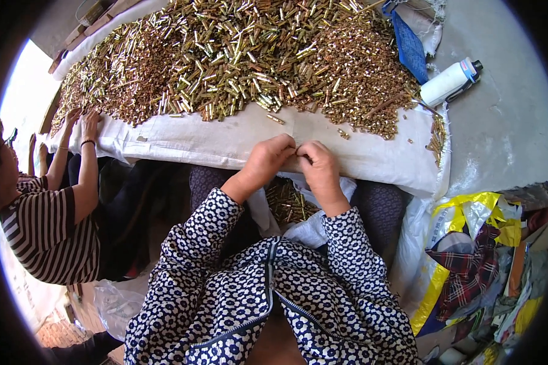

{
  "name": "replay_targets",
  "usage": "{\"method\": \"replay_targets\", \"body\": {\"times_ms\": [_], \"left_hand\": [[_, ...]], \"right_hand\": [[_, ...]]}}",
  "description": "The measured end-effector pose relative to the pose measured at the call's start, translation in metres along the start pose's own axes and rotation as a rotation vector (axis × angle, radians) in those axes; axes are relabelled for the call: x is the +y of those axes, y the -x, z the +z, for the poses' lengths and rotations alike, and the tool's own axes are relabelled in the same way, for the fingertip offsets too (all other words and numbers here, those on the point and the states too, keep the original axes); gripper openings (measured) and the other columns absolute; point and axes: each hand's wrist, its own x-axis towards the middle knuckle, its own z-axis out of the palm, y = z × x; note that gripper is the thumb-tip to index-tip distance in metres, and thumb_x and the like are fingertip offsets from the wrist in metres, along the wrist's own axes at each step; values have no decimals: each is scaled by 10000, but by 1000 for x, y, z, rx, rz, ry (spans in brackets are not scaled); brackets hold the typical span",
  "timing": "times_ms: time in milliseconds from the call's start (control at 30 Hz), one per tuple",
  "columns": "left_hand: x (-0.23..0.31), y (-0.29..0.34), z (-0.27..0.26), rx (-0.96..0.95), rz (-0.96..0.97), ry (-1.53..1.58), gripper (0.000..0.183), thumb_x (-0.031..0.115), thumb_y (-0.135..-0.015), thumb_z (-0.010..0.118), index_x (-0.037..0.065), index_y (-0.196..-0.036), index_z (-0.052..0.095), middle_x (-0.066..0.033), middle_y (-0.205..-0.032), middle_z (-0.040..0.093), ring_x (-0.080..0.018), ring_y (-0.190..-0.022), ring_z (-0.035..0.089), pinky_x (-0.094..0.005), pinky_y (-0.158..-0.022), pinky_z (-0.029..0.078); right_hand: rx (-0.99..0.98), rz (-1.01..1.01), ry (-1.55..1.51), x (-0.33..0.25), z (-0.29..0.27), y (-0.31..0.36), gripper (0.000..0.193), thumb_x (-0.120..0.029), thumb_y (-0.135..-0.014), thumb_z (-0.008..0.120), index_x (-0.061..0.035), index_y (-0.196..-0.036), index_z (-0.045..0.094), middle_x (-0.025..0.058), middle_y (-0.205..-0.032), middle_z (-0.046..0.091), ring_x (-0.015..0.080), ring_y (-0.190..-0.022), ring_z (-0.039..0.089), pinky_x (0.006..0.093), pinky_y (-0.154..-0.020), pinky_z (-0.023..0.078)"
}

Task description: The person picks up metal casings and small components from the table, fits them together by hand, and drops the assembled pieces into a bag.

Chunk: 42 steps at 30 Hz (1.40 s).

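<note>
- A heap of small brass-coloured metal pieces (237, 55), shiny tubes and darker bits, spreads over white cloth (225, 143) beyond both hands.
- A bagful of similar pieces (288, 204) lies just below the wrists.
- Left hand (266, 161) and right hand (318, 165) meet fingertip to fingertip, pinching something too small to tell.

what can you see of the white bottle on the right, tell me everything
The white bottle is a plastic-looking cylinder with a blue collar and a black cap. It lies on its side on the grey floor, cap pointing up and to the right, just past the right edge of the white cloth that carries the heap of small brass-coloured metal pieces. A blue cloth lies beside it. Neither hand touches it.
</note>
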Motion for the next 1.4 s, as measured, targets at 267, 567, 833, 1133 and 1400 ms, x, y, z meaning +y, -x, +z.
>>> {"method": "replay_targets", "body": {"times_ms": [267,567,833,1133,1400], "left_hand": [[21,-7,17,-195,196,-660,165,-13,-707,481,42,-858,447,-153,-769,526,-351,-710,568,-417,-579,458],[2,-22,-13,200,-6,-452,94,69,-817,470,34,-902,490,-147,-776,562,-302,-663,563,-378,-580,455],[-14,-47,-39,-54,141,-1067,97,30,-743,503,40,-832,540,-128,-845,521,-296,-787,552,-377,-634,456],[2,-16,-36,3,-163,-168,88,28,-801,575,15,-879,535,-40,-679,530,-86,-572,505,-236,-519,425],[5,-3,-31,-10,-235,99,64,31,-832,549,9,-892,539,11,-690,517,-52,-570,472,-203,-509,415]], "right_hand": [[220,-94,651,16,-37,-12,199,5,-664,583,-48,-856,579,93,-888,561,276,-840,543,375,-740,454],[166,-25,800,34,-53,-16,86,-43,-719,575,-49,-804,566,101,-829,559,279,-792,547,358,-699,465],[156,33,-35,22,-20,-12,109,60,-700,590,-19,-765,551,60,-776,519,126,-631,537,232,-546,447],[42,-154,289,15,-1,-14,83,28,-703,617,-22,-734,559,38,-756,526,107,-634,539,243,-557,448],[-40,219,-355,10,-2,-10,108,19,-726,626,-18,-814,577,-2,-746,530,66,-642,509,201,-594,430]]}}
